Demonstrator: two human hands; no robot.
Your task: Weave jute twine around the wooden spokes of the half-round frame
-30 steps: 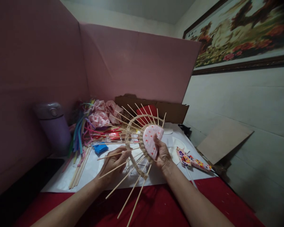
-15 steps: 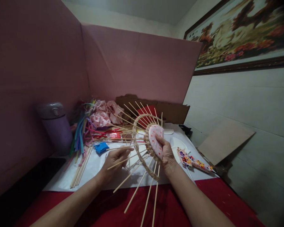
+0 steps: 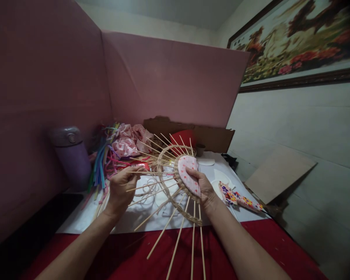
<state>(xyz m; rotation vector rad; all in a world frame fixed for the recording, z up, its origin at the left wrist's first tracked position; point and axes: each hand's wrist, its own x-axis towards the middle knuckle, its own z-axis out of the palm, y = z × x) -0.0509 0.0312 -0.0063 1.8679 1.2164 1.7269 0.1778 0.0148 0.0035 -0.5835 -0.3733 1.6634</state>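
Observation:
A half-round woven frame [image 3: 160, 165] with thin wooden sticks fanning outward hangs above the table. At its centre is a half-round pad [image 3: 186, 171] in pink cloth with red dots. My right hand [image 3: 205, 188] grips this pad at its straight side, thumb on the front and the other fingers behind. On the left, my left hand [image 3: 121, 188] is closed, its thumb and fingertips pinched at the outer end of one stick [image 3: 151, 172]. Twisted cord runs round the sticks in an outer arc and again close to the pad. Loose cord [image 3: 147, 190] lies in loops below.
Pink dotted cloth [image 3: 125, 142], coloured strips [image 3: 99, 165] and a purple bottle [image 3: 71, 163] stand at the left. Behind are a red container [image 3: 183, 137], a small brown cup [image 3: 200, 149] and cardboard [image 3: 216, 139]. A flower-patterned piece [image 3: 239, 200] lies right.
My left hand has moved left and up, from beside the frame's outer arc to a stick's end. The frame has shifted slightly left and turned a little in my right hand.

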